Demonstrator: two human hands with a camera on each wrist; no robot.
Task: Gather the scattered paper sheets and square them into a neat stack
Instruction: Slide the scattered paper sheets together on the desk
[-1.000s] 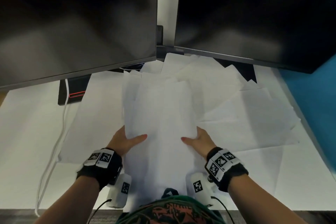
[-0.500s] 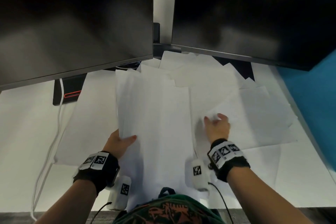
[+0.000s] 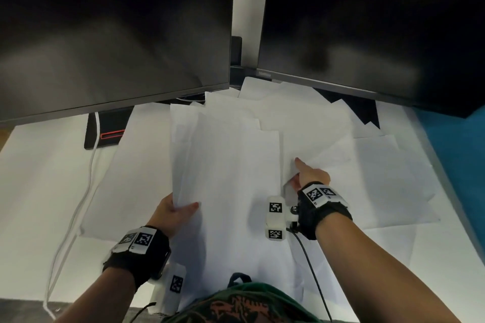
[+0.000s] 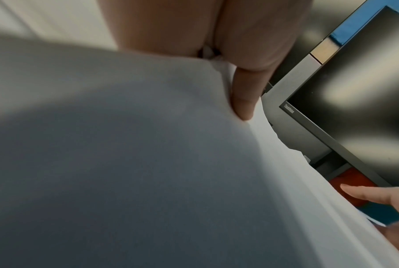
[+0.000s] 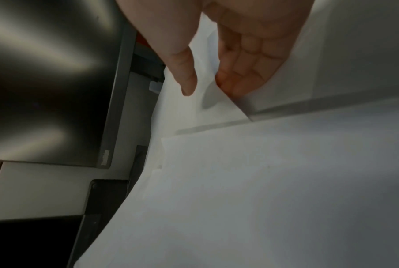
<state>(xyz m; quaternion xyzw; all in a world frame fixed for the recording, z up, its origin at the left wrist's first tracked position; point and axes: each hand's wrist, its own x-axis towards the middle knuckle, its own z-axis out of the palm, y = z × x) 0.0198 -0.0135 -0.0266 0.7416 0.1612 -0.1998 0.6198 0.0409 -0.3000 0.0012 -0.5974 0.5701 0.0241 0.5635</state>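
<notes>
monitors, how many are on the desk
2: the left monitor stands at the far left, the right monitor at the far right, with a narrow gap between them. None seems hidden.

White desk (image 3: 39, 191): loose white paper sheets (image 3: 380, 178) overlapping across centre & right, some under the monitors. Black monitor base w/ red stripe (image 3: 107, 131) at back left; white cable (image 3: 76, 207) runs along left.
</notes>
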